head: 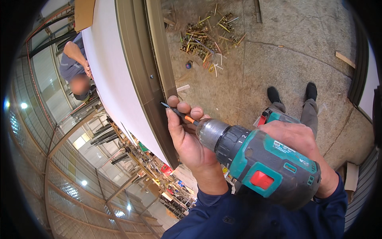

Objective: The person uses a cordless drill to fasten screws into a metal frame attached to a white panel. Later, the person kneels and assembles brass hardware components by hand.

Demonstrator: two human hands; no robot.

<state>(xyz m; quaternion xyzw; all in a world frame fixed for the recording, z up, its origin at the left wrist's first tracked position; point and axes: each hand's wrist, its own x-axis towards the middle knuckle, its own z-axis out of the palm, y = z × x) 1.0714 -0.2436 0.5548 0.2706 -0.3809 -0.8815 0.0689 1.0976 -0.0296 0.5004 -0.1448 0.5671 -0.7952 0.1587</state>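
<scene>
My right hand is wrapped around the handle of a teal and black cordless drill. Its knurled metal chuck points left, holding a driver bit with an orange band. The thumb and fingertips of my left hand pinch the dark front part of that bit. A small grey tip sticks out beyond them; whether it is a screw or the bit's end, I cannot tell. Just left of my fingers runs a brown metal profile edging a large white panel. One screw head shows on the profile.
Metal brackets and rods lie heaped on the concrete floor, with a blue tape measure nearby. Another person leans at the panel's far side. More dark profiles stand at right. A wood strip lies beside them.
</scene>
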